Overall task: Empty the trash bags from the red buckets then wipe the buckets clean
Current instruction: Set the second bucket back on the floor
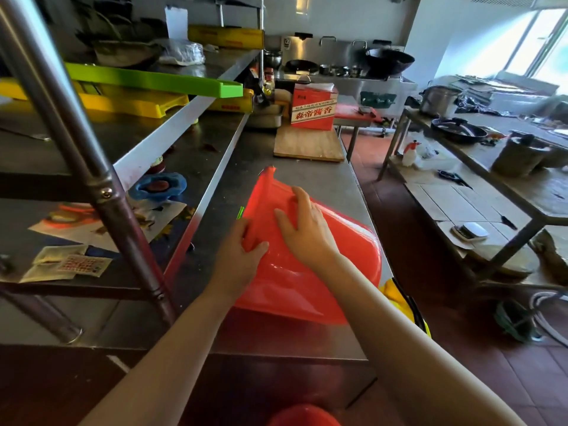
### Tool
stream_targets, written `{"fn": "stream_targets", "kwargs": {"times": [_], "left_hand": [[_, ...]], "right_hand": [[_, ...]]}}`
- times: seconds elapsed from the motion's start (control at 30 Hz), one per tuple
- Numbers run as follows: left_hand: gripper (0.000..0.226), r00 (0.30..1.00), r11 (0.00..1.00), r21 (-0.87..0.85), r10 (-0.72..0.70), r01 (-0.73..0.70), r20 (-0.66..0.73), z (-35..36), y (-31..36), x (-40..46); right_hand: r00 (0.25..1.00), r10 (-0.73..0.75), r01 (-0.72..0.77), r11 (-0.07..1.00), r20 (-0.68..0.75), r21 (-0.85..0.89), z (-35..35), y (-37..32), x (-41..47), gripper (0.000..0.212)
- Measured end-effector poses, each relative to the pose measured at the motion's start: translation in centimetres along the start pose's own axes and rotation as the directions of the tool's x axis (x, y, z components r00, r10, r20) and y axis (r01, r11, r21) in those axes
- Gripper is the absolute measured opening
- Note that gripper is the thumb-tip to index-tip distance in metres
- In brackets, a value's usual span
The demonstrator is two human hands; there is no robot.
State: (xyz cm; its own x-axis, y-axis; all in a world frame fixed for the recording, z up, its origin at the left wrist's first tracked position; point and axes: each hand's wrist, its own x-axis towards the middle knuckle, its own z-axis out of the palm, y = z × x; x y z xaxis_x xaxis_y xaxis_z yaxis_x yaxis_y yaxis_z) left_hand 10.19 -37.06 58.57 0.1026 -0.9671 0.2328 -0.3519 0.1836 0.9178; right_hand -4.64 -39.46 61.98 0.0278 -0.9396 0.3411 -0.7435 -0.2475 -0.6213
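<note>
A red plastic trash bag (285, 281) lies on the steel counter (310, 179), thin and pointed at its far end, glossy and rounded at the near right. Whether a bucket sits under it I cannot tell. My left hand (238, 256) grips the bag's left edge, thumb on top of a fold. My right hand (304, 229) lies flat on the bag with fingers spread, pressing it down. The rim of a red bucket (304, 416) shows at the bottom edge, below the counter's front.
A wooden board (307, 144) and a red-and-white carton (313, 107) stand further along the counter. A shelf rack post (80, 155) rises at left with yellow and green trays. Something yellow and black (405, 299) hangs off the counter's right edge. A cluttered table (491, 179) stands across the aisle.
</note>
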Motion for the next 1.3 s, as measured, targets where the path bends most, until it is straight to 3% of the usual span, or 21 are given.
{"fn": "stream_targets", "kwargs": {"times": [0.27, 0.6, 0.7, 0.8, 0.83, 0.97, 1.1, 1.2, 1.3], "left_hand": [[0.048, 0.947, 0.933, 0.21, 0.252, -0.292, 0.197, -1.5, 1.6, 1.8], [0.051, 0.85, 0.777, 0.37, 0.385, -0.509, 0.359, 0.4, 4.4, -0.1], [0.048, 0.807, 0.704, 0.428, 0.368, -0.567, 0.462, 2.0, 5.5, -0.6], [0.045, 0.719, 0.523, 0.506, 0.382, -0.686, 0.58, 3.2, 6.1, -0.4], [0.051, 0.705, 0.509, 0.504, 0.368, -0.698, 0.606, 3.4, 6.0, -0.3], [0.068, 0.766, 0.654, 0.465, 0.291, -0.596, 0.573, 3.3, 4.7, 0.0], [0.074, 0.875, 0.662, 0.604, 0.175, -0.444, 0.451, 2.1, 2.3, 1.2], [0.068, 0.982, 0.718, 0.679, 0.033, -0.153, 0.187, 1.3, 0.8, 1.6], [0.089, 0.966, 0.837, 0.511, -0.253, 0.197, 0.041, 1.0, 0.7, 1.5]], "right_hand": [[0.981, 0.153, -0.126, 0.97, -0.122, 0.209, -2.3, -0.6, 0.3, 0.07], [0.922, 0.327, -0.27, 0.927, -0.206, 0.26, -6.2, 2.0, 0.2, 0.09], [0.908, 0.365, -0.31, 0.915, -0.205, 0.258, -7.8, 3.3, -0.3, 0.074], [0.881, 0.433, -0.366, 0.879, -0.19, 0.306, -9.1, 4.8, -1.6, 0.052], [0.875, 0.446, -0.374, 0.869, -0.186, 0.323, -9.5, 5.2, -1.9, 0.048], [0.865, 0.474, -0.401, 0.851, -0.167, 0.34, -10.8, 7.0, -2.9, 0.053], [0.833, 0.536, -0.478, 0.821, -0.135, 0.313, -11.9, 9.0, -3.7, 0.065], [0.799, 0.589, -0.539, 0.79, -0.118, 0.293, -12.5, 10.3, -4.4, 0.068], [0.794, 0.593, -0.547, 0.794, -0.134, 0.266, -12.5, 11.0, -5.4, 0.069]]}}
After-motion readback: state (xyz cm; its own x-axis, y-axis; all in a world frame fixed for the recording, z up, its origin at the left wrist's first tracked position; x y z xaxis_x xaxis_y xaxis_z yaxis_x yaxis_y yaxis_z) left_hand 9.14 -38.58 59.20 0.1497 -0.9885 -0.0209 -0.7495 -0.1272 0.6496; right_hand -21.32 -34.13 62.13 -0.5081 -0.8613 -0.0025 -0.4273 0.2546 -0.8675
